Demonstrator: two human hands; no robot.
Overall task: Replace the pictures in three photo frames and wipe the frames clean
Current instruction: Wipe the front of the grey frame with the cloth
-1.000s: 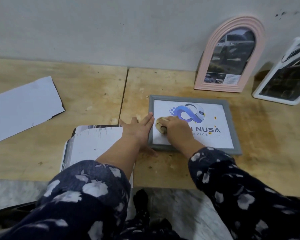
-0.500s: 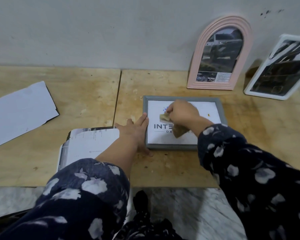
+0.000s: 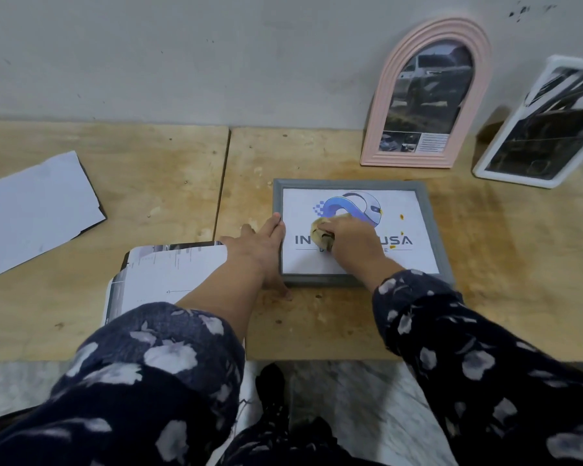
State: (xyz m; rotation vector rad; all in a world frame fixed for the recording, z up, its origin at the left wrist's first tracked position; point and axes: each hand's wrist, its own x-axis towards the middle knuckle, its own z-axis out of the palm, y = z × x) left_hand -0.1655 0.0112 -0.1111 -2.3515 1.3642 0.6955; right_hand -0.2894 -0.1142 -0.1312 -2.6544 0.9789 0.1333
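Note:
A grey photo frame (image 3: 433, 230) lies flat on the wooden table (image 3: 162, 183), holding a white print with a blue logo and dark lettering. My right hand (image 3: 350, 242) presses a small crumpled tan cloth (image 3: 320, 232) onto the middle of the glass. My left hand (image 3: 261, 248) lies flat with fingers spread, braced against the frame's left edge. A pink arched frame (image 3: 381, 129) with a car photo leans on the wall behind. A white frame (image 3: 492, 166) leans at the far right.
A loose white sheet (image 3: 34, 210) lies at the left of the table. A stack of printed pages (image 3: 162, 280) sits under my left forearm near the front edge. Small yellow specks dot the print's right side. The wall stands close behind the table.
My right hand with the cloth went from the glass's lower left up to its top, then back down to the middle. My left hand stayed on the frame's left edge.

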